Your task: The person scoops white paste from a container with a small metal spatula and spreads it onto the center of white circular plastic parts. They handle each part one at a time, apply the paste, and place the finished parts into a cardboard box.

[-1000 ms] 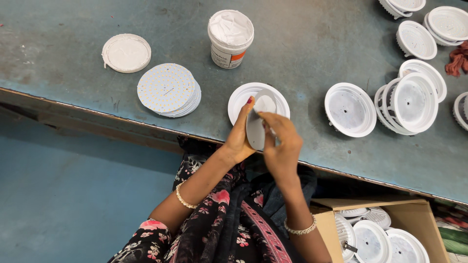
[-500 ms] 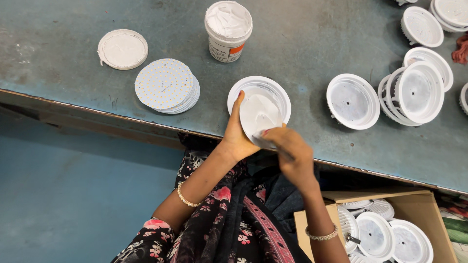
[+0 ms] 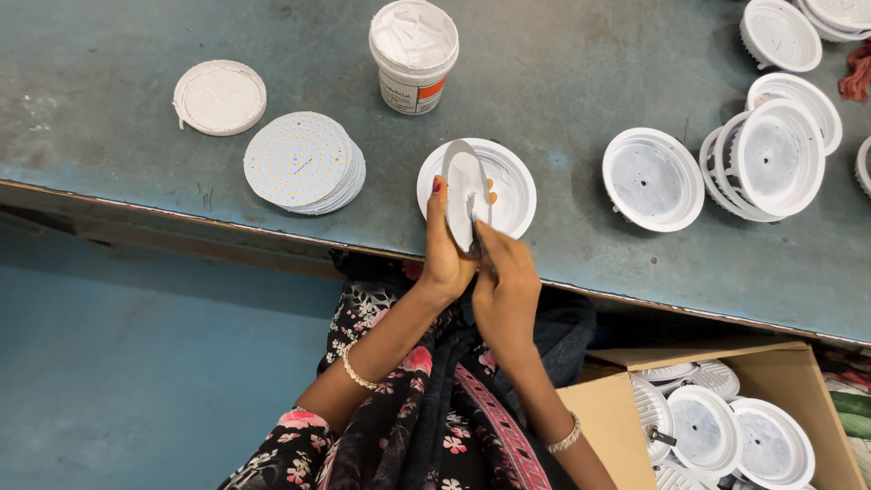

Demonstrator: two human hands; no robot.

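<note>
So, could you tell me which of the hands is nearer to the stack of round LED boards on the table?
Left. The left hand holds a white disc just right of the stack of LED boards; the right hand is farther right, behind the disc's lower edge.

Assembly workshop: worn workbench [image 3: 136, 172] (painted metal), lamp housings [image 3: 653, 179] in rows.

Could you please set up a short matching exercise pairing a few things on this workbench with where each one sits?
Things:
1. open tub of white paste
2. stack of LED discs
3. cardboard box
4. round white disc

Places:
A. below the bench edge, holding white housings
B. held up in the left hand
C. far side of the bench, lid off
D. beside the loose lid

Pairs: 1-C, 2-D, 3-A, 4-B
</note>
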